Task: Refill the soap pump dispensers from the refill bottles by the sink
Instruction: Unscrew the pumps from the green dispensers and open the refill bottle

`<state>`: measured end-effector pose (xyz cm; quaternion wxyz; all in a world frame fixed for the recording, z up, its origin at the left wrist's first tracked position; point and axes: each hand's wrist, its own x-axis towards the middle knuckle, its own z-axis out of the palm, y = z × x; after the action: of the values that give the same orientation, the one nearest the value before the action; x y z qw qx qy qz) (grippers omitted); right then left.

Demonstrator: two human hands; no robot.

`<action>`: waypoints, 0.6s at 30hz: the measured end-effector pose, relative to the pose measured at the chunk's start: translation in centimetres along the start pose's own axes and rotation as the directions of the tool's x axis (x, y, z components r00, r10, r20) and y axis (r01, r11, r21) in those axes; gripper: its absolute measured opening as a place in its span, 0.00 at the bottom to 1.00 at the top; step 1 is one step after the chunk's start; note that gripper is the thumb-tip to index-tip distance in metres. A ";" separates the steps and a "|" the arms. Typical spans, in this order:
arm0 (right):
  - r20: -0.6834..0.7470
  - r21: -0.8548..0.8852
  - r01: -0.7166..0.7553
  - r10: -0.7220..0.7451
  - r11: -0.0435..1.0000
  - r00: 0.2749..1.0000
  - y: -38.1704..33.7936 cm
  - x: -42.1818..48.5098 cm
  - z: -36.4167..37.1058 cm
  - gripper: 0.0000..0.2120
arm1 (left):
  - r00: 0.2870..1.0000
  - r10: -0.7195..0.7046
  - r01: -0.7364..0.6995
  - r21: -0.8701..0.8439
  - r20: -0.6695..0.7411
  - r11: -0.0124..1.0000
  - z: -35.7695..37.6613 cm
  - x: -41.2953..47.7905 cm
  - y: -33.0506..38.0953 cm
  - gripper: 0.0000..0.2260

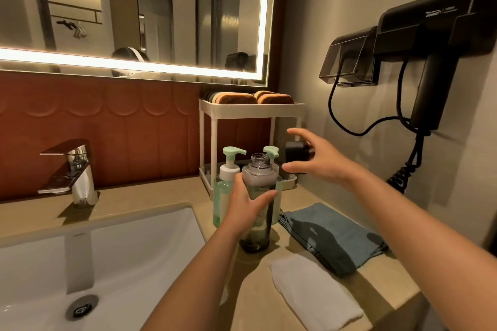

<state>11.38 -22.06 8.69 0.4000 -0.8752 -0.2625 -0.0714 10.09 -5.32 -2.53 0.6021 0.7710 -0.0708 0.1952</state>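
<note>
Nearest, by the front edge of the tabletop (390, 285), lies a folded white towel (314, 293), with the white sink (150, 250) set into the tabletop to its left. Just behind the towel, toward the right edge, lies a folded blue cloth (336, 234). Between sink and cloth stands a dark see-through bottle (259, 172), upright, its threaded neck uncapped; the left hand (247, 207) grips it round the middle, thumb across the front. Whether its base rests on the tabletop or hangs just above it, I cannot tell. Right behind it stand two green pump dispensers, one (228, 172) to its left and one (271, 152) mostly hidden behind its neck. The right hand (320, 158) hovers beside the bottle's neck, fingers spread wide, holding nothing. Behind that, in the back right corner, stands a white rack (250, 111) with brown sponges (236, 98) on top. A chrome faucet (72, 169) sits behind the sink, and a black hair dryer (435, 35) hangs on the right wall.
</note>
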 end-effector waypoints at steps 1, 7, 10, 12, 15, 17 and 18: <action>-0.054 0.033 -0.023 0.025 0.999 0.998 1.2 -0.5 0.5 0.33 | 1.000 -0.017 0.019 0.066 -0.024 0.998 0.0 0.2 -0.1 0.34; -0.276 0.105 -0.258 0.277 0.960 0.920 7.3 -3.3 4.1 0.23 | 0.984 0.033 0.042 0.413 -0.172 0.910 0.0 0.2 0.0 0.31; -0.283 0.033 -0.361 0.356 0.932 0.891 9.8 -4.3 5.6 0.23 | 0.982 0.048 0.045 0.474 -0.183 0.879 0.1 0.3 -0.1 0.33; -0.290 -0.006 -0.398 0.380 0.917 0.878 11.0 -5.1 6.4 0.23 | 0.980 0.054 0.052 0.506 -0.193 0.861 0.2 0.3 -0.1 0.34; -0.301 -0.081 -0.405 0.365 0.911 0.881 12.2 -6.3 7.1 0.22 | 0.975 0.067 0.058 0.530 -0.212 0.846 0.1 0.3 0.0 0.34; -0.295 -0.129 -0.414 0.364 0.901 0.884 12.7 -6.7 7.1 0.23 | 0.975 0.061 0.066 0.534 -0.216 0.843 0.1 0.4 0.0 0.35; -0.282 -0.166 -0.424 0.369 0.890 0.886 12.7 -6.9 7.0 0.23 | 0.974 0.053 0.070 0.521 -0.218 0.851 0.0 0.3 -0.1 0.36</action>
<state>11.52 -26.61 -6.72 0.3344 -0.9342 -0.0164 -0.1231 10.45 -5.29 -2.50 0.3736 0.8792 0.0571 0.2902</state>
